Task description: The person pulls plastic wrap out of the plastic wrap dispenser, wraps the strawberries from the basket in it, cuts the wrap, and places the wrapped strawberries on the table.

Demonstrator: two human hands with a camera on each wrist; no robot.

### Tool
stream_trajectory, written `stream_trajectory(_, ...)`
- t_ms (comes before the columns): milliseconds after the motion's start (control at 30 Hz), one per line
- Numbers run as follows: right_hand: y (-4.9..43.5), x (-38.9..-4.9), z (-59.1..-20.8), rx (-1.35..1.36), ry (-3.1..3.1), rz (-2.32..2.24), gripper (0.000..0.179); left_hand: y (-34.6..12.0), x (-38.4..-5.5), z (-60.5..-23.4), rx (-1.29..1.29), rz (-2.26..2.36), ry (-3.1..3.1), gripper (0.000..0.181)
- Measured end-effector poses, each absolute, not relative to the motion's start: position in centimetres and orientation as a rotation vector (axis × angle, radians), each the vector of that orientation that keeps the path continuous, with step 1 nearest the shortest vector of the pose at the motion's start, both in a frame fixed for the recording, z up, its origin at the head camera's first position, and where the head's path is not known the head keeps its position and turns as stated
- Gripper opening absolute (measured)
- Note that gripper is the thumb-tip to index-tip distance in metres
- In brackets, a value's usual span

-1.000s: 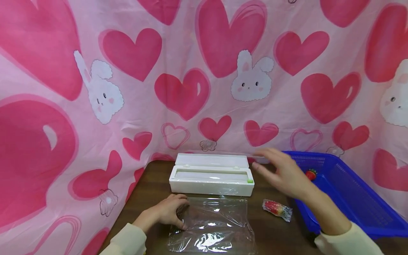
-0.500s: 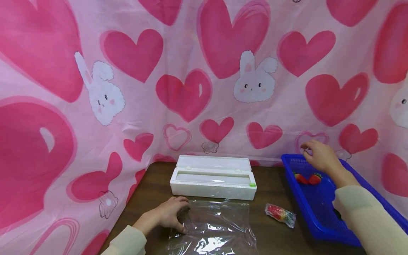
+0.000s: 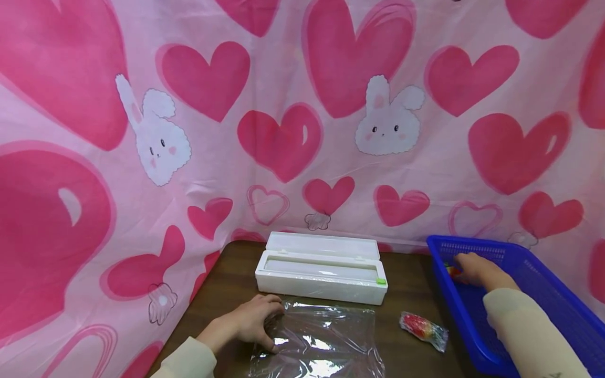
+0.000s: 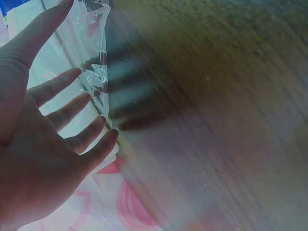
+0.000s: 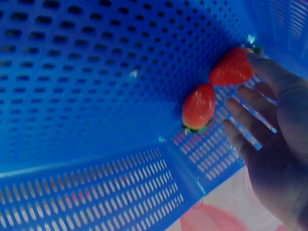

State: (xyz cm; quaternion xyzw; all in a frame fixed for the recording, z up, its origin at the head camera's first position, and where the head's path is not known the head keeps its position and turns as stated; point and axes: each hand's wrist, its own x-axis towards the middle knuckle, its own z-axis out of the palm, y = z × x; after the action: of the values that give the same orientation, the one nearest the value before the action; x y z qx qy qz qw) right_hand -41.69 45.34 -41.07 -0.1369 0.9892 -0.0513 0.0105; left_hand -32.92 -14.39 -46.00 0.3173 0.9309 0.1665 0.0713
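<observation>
My right hand (image 3: 479,270) reaches down inside the blue basket (image 3: 456,310), fingers extended. In the right wrist view, two red strawberries (image 5: 198,107) lie on the basket's mesh, and the thumb overlaps the tip of the one at the leafy end; whether it touches cannot be told. A sheet of clear plastic film (image 3: 326,341) lies spread on the table. At its left edge rests my left hand (image 3: 252,323), with fingers and thumb spread apart. A strawberry wrapped in film (image 3: 423,328) lies between the sheet and the basket.
A white cling film box (image 3: 321,286) with its lid raised stands behind the sheet, a green slider at its right end. Dark wooden tabletop (image 3: 411,273) shows around these things. A pink curtain (image 3: 212,168) with hearts and rabbits hangs behind.
My right hand has moved right from beside the cling film box, over the basket's edge, then down into the basket at the strawberries. The left hand stays at the film's edge.
</observation>
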Motion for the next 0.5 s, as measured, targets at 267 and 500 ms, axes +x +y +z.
stream_trajectory(267, 44.9, -41.2, -41.8, -0.337, 3.108, -0.089, 0.023, -14.3, -32.9, -46.0, 0.95, 0.48, 2.817, 0.071)
stream_trajectory(500, 44.5, -40.9, -42.3, -0.335, 3.097, -0.163, 0.02, -14.1, -32.8, -45.7, 0.918, 0.493, 2.801, 0.07)
